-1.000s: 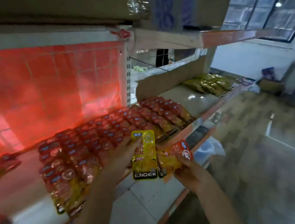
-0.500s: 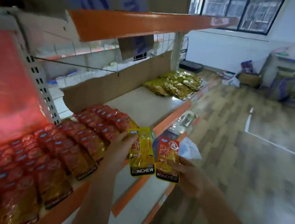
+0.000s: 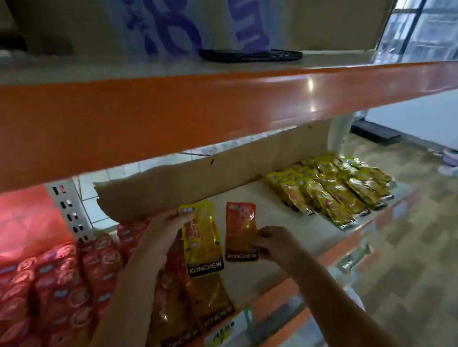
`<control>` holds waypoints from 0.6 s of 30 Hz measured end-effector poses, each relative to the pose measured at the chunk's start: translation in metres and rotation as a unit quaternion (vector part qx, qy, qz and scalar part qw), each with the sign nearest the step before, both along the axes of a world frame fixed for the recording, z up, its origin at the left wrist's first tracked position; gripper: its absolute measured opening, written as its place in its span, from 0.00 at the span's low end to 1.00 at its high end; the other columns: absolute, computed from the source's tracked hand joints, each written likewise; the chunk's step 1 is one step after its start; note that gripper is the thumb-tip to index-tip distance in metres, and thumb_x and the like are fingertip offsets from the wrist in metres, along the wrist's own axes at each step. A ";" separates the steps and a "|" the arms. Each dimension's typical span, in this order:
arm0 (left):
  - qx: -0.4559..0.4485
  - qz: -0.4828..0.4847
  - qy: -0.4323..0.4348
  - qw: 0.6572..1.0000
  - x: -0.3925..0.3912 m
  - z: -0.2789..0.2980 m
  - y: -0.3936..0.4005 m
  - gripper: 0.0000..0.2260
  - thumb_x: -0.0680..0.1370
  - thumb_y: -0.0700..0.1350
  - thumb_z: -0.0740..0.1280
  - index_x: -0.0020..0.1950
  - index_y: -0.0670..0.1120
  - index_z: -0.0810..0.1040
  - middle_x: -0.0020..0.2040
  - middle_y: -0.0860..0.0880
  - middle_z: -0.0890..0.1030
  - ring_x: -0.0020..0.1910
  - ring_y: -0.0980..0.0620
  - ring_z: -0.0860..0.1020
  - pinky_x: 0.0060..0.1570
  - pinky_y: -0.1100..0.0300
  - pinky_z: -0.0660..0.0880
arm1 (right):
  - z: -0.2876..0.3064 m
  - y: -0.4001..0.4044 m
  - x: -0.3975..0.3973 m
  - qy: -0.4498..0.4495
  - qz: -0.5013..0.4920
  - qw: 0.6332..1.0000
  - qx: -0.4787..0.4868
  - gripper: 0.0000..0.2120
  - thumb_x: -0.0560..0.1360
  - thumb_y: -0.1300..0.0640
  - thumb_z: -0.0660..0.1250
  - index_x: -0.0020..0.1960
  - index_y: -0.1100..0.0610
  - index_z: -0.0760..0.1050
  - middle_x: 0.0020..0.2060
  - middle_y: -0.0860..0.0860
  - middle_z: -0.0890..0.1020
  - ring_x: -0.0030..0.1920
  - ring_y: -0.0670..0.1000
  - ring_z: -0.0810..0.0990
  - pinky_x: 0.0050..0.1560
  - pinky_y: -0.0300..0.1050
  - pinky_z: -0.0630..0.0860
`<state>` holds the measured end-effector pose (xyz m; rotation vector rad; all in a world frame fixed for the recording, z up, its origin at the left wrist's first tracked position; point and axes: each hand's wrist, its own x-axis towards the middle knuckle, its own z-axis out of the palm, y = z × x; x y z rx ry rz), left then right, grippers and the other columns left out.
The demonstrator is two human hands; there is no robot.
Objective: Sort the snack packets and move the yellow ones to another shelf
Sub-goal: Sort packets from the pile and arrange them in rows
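Observation:
My left hand [image 3: 163, 231] holds a yellow snack packet [image 3: 203, 242] upright by its left edge, above the rows of red packets [image 3: 63, 291] on the shelf. My right hand [image 3: 274, 243] pinches a red-orange packet [image 3: 241, 229] by its right side, just right of the yellow one. Both packets hang over the pale shelf board [image 3: 251, 193]. Farther right on the same shelf lies a pile of yellow packets [image 3: 332, 189].
An orange shelf beam [image 3: 172, 108] crosses close overhead, with cardboard boxes [image 3: 185, 3] and a dark flat object [image 3: 251, 55] on top. A brown cardboard sheet [image 3: 191, 186] lines the shelf's back. Wooden floor [image 3: 428, 255] and bags lie to the right.
The view has swung right and closer to the shelf. Both hands have carried their packets rightward and up, from the red rows' front edge toward the bare stretch of shelf.

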<state>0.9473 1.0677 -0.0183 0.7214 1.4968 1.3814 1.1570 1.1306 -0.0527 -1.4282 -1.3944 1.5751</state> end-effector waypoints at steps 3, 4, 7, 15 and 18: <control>0.007 0.049 0.001 0.999 -0.015 -0.005 0.008 0.08 0.76 0.42 0.69 0.53 0.42 0.81 0.50 0.41 0.83 0.48 0.42 0.81 0.34 0.56 0.80 | -0.006 0.050 -0.025 -0.058 0.099 0.993 0.005 0.11 0.73 0.67 0.68 0.33 0.61 0.73 0.29 0.56 0.73 0.28 0.48 0.72 0.30 0.36 0.70; 0.013 0.070 0.009 0.997 -0.017 -0.006 0.007 0.06 0.76 0.42 0.69 0.52 0.44 0.82 0.50 0.42 0.83 0.48 0.43 0.82 0.36 0.55 0.80 | -0.007 0.064 -0.035 -0.084 0.127 0.988 0.016 0.10 0.73 0.68 0.68 0.34 0.62 0.73 0.28 0.55 0.73 0.27 0.47 0.72 0.27 0.33 0.70; 0.009 0.146 0.009 0.989 -0.021 -0.010 -0.002 0.03 0.76 0.41 0.69 0.45 0.47 0.82 0.45 0.45 0.84 0.42 0.47 0.82 0.40 0.53 0.79 | -0.006 0.092 -0.067 -0.138 0.205 0.968 0.043 0.01 0.73 0.67 0.68 0.43 0.64 0.76 0.30 0.54 0.75 0.30 0.47 0.74 0.27 0.33 0.71; 0.010 0.246 0.032 0.969 -0.003 -0.019 -0.024 0.06 0.77 0.41 0.66 0.43 0.45 0.81 0.36 0.51 0.84 0.38 0.50 0.81 0.42 0.57 0.75 | -0.018 0.113 -0.123 -0.249 0.309 0.912 0.103 0.18 0.71 0.59 0.71 0.28 0.59 0.66 0.27 0.55 0.71 0.28 0.51 0.71 0.30 0.40 0.66; 0.009 0.264 0.047 0.963 0.002 -0.020 -0.027 0.05 0.76 0.42 0.67 0.44 0.46 0.83 0.42 0.48 0.85 0.44 0.47 0.83 0.51 0.51 0.76 | -0.013 0.114 -0.123 -0.260 0.339 0.893 0.143 0.19 0.73 0.57 0.70 0.29 0.59 0.66 0.27 0.53 0.70 0.27 0.49 0.69 0.26 0.39 0.64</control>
